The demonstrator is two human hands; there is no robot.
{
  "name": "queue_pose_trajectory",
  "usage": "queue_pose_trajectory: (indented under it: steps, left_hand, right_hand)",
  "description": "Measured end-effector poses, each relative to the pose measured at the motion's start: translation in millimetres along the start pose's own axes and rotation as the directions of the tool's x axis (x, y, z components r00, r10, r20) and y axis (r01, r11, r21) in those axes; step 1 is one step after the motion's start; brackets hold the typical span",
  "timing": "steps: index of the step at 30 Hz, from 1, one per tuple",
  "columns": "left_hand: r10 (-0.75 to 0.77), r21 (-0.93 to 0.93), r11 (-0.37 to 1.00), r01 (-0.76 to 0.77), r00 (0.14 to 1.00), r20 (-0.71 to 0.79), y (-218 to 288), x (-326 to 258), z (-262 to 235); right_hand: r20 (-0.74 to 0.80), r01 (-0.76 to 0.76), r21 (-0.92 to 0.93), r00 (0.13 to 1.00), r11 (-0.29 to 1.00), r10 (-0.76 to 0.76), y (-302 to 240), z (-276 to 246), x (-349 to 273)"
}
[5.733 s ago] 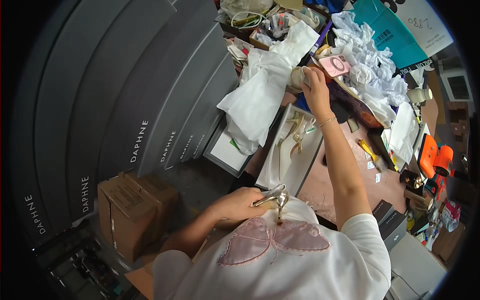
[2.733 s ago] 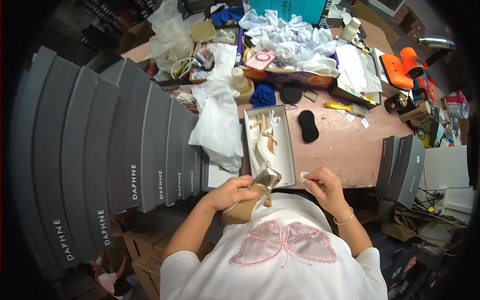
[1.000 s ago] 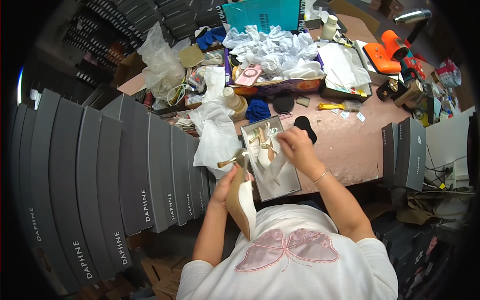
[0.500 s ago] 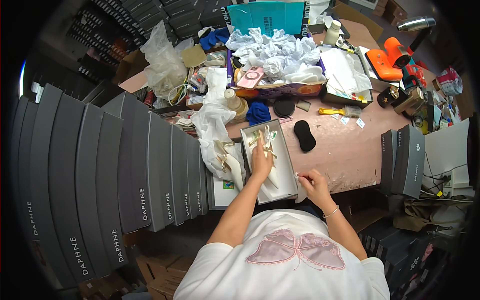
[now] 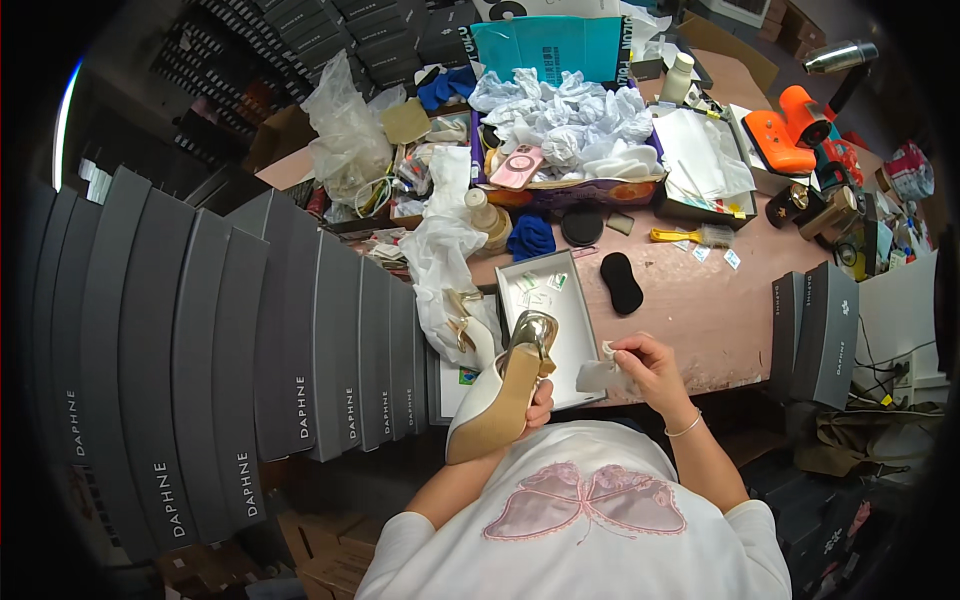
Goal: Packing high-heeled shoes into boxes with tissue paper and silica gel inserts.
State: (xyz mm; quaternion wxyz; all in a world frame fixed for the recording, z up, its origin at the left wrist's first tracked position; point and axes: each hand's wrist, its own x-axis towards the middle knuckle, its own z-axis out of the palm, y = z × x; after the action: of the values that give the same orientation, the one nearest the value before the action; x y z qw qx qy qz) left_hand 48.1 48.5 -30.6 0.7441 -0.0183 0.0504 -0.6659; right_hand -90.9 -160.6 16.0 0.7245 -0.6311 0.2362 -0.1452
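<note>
Close against the person's chest, the left hand (image 5: 538,405) grips a cream high-heeled shoe (image 5: 495,405) held sole-up, its tan sole facing the camera and its metallic heel (image 5: 535,330) pointing away over the open grey shoebox (image 5: 560,335); only a few fingers show curled round the shoe's edge, the rest of the hand being hidden behind it. Just to the right, the right hand (image 5: 650,365) pinches a small pale scrap, cloth or crumpled paper (image 5: 603,375), between thumb and fingertips; what the scrap is cannot be made out. A few small packets lie in the far end of the box, too small to identify. A second shoe (image 5: 465,325) lies half buried in white wrapping (image 5: 440,265) beside the box, only its straps and part of the upper visible. On the pinkish worktable (image 5: 700,310) sit a black insole pad (image 5: 622,283), a blue cloth (image 5: 530,237) and a tray of crumpled white tissue (image 5: 570,125). Tall grey shoeboxes (image 5: 250,340) stand in a row to the left, their far ends lost in the dark rim, and two more (image 5: 815,330) stand at the right.
</note>
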Motion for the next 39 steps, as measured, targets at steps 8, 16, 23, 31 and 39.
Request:
queue_pose_trajectory:
  steps: [8,16,23,31,39]
  left_hand:
    - [-0.127,0.062,0.991,0.117,0.97,0.206,-1.2,-10.2,-2.3]
    - [-0.071,-0.154,0.982,0.111,0.967,0.245,-13.5,-5.7,-2.2]
    - [-0.107,0.224,0.964,0.144,0.98,-0.17,-14.6,-16.3,17.6]
    - [-0.139,0.014,0.99,0.139,0.99,0.008,-15.9,-19.9,1.7]
    - [0.084,-0.388,0.922,-0.006,0.98,0.183,-29.6,-6.0,27.3]
  right_hand:
    - [0.073,0.116,-0.148,0.992,0.982,-0.106,-19.0,12.5,-7.2]
    - [0.011,0.267,-0.234,0.962,0.935,-0.272,-43.0,32.3,-10.0]
    - [0.341,0.682,-0.53,0.715,0.504,-0.61,-56.0,51.9,3.1]
    - [0.315,0.673,-0.493,0.729,0.552,-0.607,-53.3,49.5,5.2]
    - [0.016,0.394,-0.505,0.894,0.768,-0.448,-31.6,25.8,27.4]
